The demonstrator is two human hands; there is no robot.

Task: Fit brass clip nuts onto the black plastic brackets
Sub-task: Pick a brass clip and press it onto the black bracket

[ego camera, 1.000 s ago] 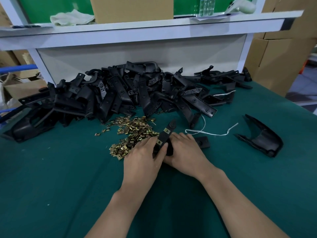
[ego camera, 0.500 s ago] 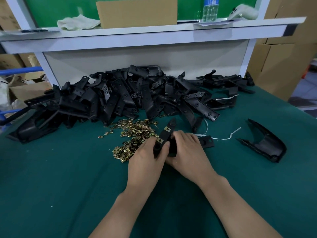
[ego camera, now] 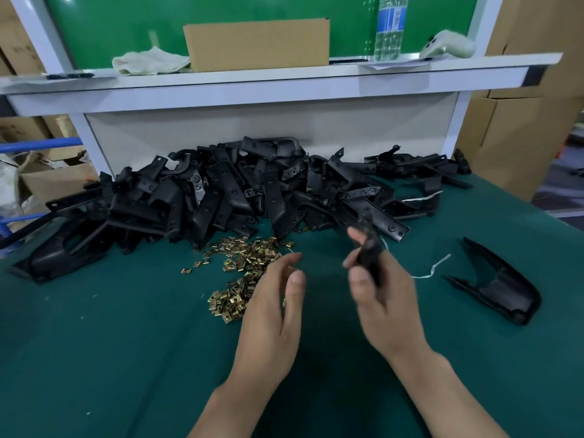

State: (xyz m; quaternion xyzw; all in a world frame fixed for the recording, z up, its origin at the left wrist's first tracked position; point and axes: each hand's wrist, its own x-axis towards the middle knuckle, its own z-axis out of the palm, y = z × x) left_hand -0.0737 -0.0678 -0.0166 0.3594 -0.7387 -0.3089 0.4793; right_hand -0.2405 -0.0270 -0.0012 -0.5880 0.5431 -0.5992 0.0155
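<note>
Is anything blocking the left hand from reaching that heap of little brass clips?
Nothing visible does. The left hand is open right beside the brass clip nuts, its fingertips overlapping the heap's edge in this view.

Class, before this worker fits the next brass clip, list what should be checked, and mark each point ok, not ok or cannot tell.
1. Bracket held: ok. The right hand grips the bracket.
2. Other hand free to pick: ok. The left hand is open, with nothing seen in it.
3. Clips close by: ok. The pile of clips lies right beside the left hand's fingertips.
4. Clips seated on the held bracket: cannot tell. The bracket is blurred.
5. More brackets waiting: ok. The heap of brackets lies behind the pile of clips.
</note>
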